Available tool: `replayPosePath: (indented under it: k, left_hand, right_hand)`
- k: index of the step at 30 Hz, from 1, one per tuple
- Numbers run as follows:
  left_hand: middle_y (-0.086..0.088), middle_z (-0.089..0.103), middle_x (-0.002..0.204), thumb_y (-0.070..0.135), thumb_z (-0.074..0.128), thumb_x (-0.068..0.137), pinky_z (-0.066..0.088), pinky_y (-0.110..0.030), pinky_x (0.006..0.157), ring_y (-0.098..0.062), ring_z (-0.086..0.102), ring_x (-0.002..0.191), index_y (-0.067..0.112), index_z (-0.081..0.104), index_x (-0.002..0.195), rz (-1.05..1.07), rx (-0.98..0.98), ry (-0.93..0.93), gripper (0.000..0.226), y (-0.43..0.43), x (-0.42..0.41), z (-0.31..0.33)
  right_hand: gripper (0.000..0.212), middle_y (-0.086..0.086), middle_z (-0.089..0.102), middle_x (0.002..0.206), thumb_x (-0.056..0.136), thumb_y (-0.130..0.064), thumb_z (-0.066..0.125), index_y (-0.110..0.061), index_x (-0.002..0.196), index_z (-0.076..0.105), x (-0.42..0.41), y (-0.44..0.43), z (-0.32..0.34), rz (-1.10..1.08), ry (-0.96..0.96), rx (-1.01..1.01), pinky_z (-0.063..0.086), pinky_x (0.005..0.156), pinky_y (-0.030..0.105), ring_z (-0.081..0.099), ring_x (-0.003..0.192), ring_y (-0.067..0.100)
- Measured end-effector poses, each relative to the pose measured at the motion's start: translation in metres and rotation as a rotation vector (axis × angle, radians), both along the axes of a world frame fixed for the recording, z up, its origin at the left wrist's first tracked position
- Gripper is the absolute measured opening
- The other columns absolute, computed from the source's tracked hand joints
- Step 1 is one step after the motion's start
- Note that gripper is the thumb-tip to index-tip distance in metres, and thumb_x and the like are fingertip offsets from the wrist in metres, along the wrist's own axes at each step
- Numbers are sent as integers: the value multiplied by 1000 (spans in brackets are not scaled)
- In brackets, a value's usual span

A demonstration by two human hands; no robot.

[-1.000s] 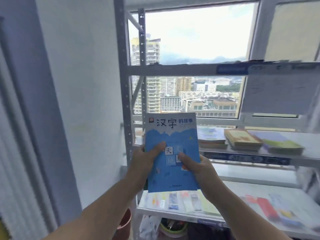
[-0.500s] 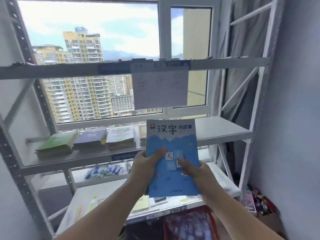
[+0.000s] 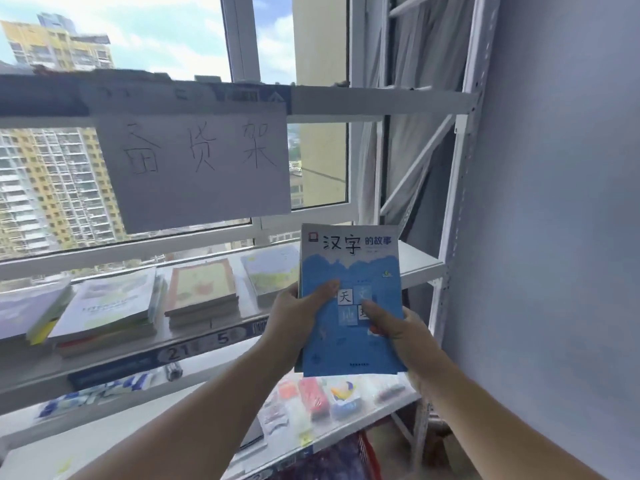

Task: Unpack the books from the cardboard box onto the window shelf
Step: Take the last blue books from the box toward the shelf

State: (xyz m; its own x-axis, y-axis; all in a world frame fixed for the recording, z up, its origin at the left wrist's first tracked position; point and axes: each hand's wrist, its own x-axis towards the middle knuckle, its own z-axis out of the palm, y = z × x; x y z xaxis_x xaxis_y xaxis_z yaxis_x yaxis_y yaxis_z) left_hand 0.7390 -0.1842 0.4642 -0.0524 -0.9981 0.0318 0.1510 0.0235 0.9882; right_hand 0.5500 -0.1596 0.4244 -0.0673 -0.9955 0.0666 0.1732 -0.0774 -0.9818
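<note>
I hold a thin stack of blue books (image 3: pixel 349 337) with black Chinese title characters upright in front of me. My left hand (image 3: pixel 294 320) grips its left edge, thumb across the cover. My right hand (image 3: pixel 398 330) grips the right edge, thumb on the cover too. The stack hangs in front of the right end of the window shelf (image 3: pixel 419 261), a white metal rack board. Several stacks of books (image 3: pixel 201 289) lie flat along that shelf to the left. The cardboard box is out of view.
A paper sign (image 3: pixel 194 164) with handwritten characters hangs from the upper shelf beam (image 3: pixel 374 98). The lower shelf (image 3: pixel 388 407) carries small colourful packets. The rack's right upright (image 3: pixel 460 188) stands against a blue-grey wall (image 3: pixel 561 237). A curtain hangs behind the rack.
My view has swung right along the rack and come closer, so the sign and shelf look larger. The blue books stay held in both hands the same way.
</note>
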Motion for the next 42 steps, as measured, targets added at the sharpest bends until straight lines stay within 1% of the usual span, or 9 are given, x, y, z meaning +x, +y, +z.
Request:
replayPosePath:
  k: [8, 11, 13, 16, 22, 26, 33, 38, 42]
  left_hand:
    - [-8, 84, 99, 49, 86, 77, 67, -46, 70, -33, 82, 85, 16, 74, 113, -156, -76, -91, 50, -119, -34, 19]
    - [-5, 84, 105, 51, 85, 77, 66, -46, 77, -31, 81, 91, 19, 73, 117, -202, -109, -132, 52, -155, -46, 17]
    - [-4, 83, 106, 48, 85, 79, 66, -46, 80, -29, 81, 93, 20, 73, 118, -206, -119, -149, 49, -180, -53, 13]
    - [-5, 82, 112, 41, 85, 80, 66, -45, 83, -29, 80, 99, 17, 70, 124, -200, -134, -168, 51, -212, -65, 9]
    - [-6, 80, 119, 13, 87, 81, 63, -38, 88, -27, 77, 107, 10, 69, 126, -161, -161, -293, 48, -267, -83, 5]
    - [4, 81, 115, 25, 92, 71, 62, -37, 91, -18, 77, 107, 26, 73, 118, -78, -194, -387, 50, -291, -92, -5]
    - [15, 81, 112, 42, 93, 67, 62, -22, 79, -6, 77, 102, 48, 75, 107, -21, -135, -454, 44, -311, -91, -35]
    - [19, 79, 110, 32, 91, 71, 58, -13, 76, 1, 75, 100, 49, 73, 107, -63, -127, -516, 44, -319, -89, -47]
    - [9, 81, 112, 35, 85, 84, 64, -32, 84, -11, 78, 102, 31, 72, 119, -6, -102, -499, 38, -334, -88, -41]
  right_hand:
    - [47, 8, 84, 101, 60, -62, 89, -34, 96, 83, -43, -109, 15, -27, -5, -41, 65, 64, 37, 82, 85, 30]
    - [67, 10, 84, 103, 54, -65, 93, -26, 105, 79, -60, -144, 14, 1, 18, -43, 65, 66, 38, 82, 86, 30]
    - [78, 9, 83, 109, 54, -68, 93, -24, 115, 76, -71, -171, 11, 30, 46, -54, 66, 79, 47, 80, 96, 34]
    - [68, 8, 82, 114, 64, -65, 89, -26, 119, 75, -90, -215, 5, 100, 83, -89, 62, 92, 53, 78, 103, 35]
    - [45, 1, 81, 116, 79, -52, 84, -33, 118, 74, -132, -297, 0, 259, 193, -133, 64, 87, 38, 79, 104, 27]
    - [47, -1, 81, 117, 83, -37, 82, -24, 126, 67, -145, -340, -12, 354, 210, -143, 63, 79, 27, 78, 105, 23]
    - [48, 4, 78, 124, 78, -34, 89, -32, 121, 71, -146, -376, -51, 482, 148, -87, 63, 92, 41, 74, 113, 29]
    - [58, 3, 77, 129, 71, -43, 95, -39, 123, 71, -143, -387, -64, 575, 155, -75, 62, 87, 30, 75, 114, 23]
    - [88, 9, 75, 129, 63, -50, 98, -23, 135, 56, -136, -399, -57, 445, 161, -43, 65, 87, 47, 78, 108, 26]
